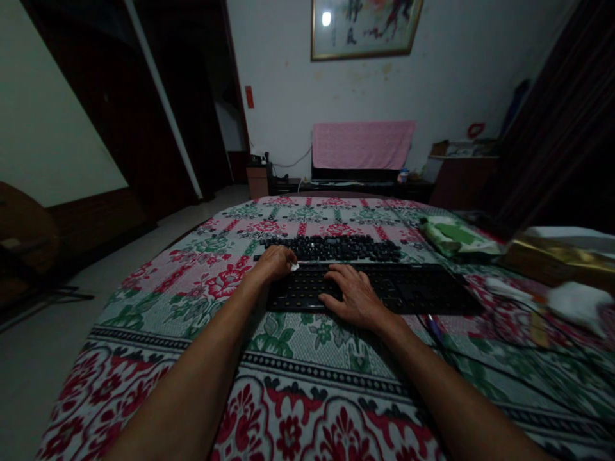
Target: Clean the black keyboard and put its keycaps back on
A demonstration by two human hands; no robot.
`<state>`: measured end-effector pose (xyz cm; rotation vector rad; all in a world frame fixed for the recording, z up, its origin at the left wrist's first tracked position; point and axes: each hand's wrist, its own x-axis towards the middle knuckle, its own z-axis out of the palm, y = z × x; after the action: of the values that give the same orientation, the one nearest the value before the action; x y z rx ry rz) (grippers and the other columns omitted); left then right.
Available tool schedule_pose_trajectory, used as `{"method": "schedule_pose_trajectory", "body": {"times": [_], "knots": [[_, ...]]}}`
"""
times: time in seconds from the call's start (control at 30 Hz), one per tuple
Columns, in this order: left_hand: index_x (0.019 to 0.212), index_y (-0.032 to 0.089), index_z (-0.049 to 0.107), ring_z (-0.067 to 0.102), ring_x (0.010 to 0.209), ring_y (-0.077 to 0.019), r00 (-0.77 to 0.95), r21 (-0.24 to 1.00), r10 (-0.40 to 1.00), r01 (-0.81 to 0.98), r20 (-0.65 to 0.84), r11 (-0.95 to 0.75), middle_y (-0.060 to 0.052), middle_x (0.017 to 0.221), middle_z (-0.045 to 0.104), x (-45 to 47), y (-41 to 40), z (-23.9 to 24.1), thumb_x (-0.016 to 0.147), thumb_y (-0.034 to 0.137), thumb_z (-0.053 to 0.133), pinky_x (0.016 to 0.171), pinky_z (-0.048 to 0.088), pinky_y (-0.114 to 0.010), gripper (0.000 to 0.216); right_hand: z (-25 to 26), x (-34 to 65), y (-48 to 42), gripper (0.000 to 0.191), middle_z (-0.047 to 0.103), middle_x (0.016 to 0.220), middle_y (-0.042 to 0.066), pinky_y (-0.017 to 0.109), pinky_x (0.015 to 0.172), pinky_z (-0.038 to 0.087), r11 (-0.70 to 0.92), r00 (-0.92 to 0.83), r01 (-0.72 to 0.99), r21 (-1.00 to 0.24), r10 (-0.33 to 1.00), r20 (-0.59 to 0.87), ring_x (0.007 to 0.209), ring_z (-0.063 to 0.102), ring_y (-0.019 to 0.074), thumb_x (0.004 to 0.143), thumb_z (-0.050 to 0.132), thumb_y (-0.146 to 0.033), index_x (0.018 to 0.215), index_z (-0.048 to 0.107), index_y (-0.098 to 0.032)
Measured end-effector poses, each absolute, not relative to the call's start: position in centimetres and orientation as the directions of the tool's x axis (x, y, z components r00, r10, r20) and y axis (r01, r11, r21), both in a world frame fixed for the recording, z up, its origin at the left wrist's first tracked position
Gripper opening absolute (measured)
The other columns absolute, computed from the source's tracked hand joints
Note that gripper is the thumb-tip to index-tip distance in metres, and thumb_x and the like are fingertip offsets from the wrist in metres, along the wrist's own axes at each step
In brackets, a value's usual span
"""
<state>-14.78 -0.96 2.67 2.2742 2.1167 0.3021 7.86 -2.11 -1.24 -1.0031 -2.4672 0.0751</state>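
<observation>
Forearms nearest. Left hand pinches white wad; right hand, unclenched, spread on keyboard: should hold it steady. Don't scatter loose keycaps just beyond hands.

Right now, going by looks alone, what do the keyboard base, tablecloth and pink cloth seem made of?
Keyboard base: likely black plastic, slightly glossy; crisp edges, faint sheen. Tablecloth: probably matte woven fabric; mesh-like texture. Pink cloth: perhaps matte towelling; soft drape, fibre unclear.

Dim, cool light; small glare spot on framed picture; doorway near-black; edges stretched; keyboard perhaps soft.
</observation>
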Motion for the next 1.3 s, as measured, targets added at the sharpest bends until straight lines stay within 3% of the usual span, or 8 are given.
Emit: {"method": "schedule_pose_trajectory", "body": {"times": [0.23,0.47,0.67,0.93,1.3], "knots": [[0.091,0.022,0.068,0.06,0.08,-0.0158,-0.14,0.253,0.978,0.963,0.155,0.098,-0.002,0.083,0.069,-17.7,-1.2,3.7,0.069,0.02,0.05,0.072,0.042,-0.022,0.029,-1.2,7.9,-2.1,0.039,0.044,0.124,0.007,0.041,0.091,0.029,0.727,-0.62,0.651,-0.221,0.676,0.399,0.115,0.035,0.0233,0.077,0.049,-0.046,0.107,0.052,-0.022],[0.091,0.023,0.068,0.06,0.081,-0.0147,0.045,0.194,0.992,0.979,0.115,-0.067,-0.001,0.085,0.069,-15.5,-1.0,3.0,0.067,0.019,0.05,0.073,0.042,-0.02,0.03,-1.4,7.8,-2.0,0.039,0.043,0.125,0.008,0.042,0.092,0.028,0.728,-0.62,0.65,-0.215,0.673,0.403,0.116,0.034,0.0237,0.077,0.048,-0.045,0.108,0.052,-0.022],[0.093,0.024,0.068,0.059,0.089,-0.016,-0.006,0.105,0.993,0.994,0.117,-0.006,-0.001,0.09,0.069,-15.3,-1.2,3.1,0.067,0.017,0.049,0.077,0.041,-0.02,0.033,-1.2,7.8,-2.0,0.039,0.043,0.125,0.009,0.043,0.092,0.028,0.726,-0.622,0.652,-0.216,0.676,0.395,0.116,0.034,0.0246,0.077,0.048,-0.045,0.108,0.052,-0.022],[0.084,0.024,0.069,0.06,0.078,-0.0148,0.087,0.158,0.996,0.984,-0.022,-0.083,0.001,0.079,0.069,-14.8,-1.6,3.9,0.064,0.025,0.056,0.067,0.042,-0.019,0.024,-1.4,7.8,-1.9,0.04,0.043,0.125,0.008,0.042,0.092,0.028,0.728,-0.621,0.65,-0.216,0.673,0.401,0.116,0.034,0.0238,0.077,0.049,-0.046,0.108,0.052,-0.021],[0.091,0.023,0.068,0.06,0.083,-0.0154,0.281,0.156,0.958,0.945,0.056,-0.287,-0.001,0.086,0.069,-12.0,-2.0,3.3,0.068,0.017,0.048,0.075,0.042,-0.021,0.031,-1.3,7.8,-2.0,0.04,0.043,0.125,0.009,0.042,0.091,0.029,0.732,-0.625,0.648,-0.211,0.669,0.402,0.116,0.034,0.0247,0.077,0.048,-0.045,0.108,0.052,-0.021]]}}
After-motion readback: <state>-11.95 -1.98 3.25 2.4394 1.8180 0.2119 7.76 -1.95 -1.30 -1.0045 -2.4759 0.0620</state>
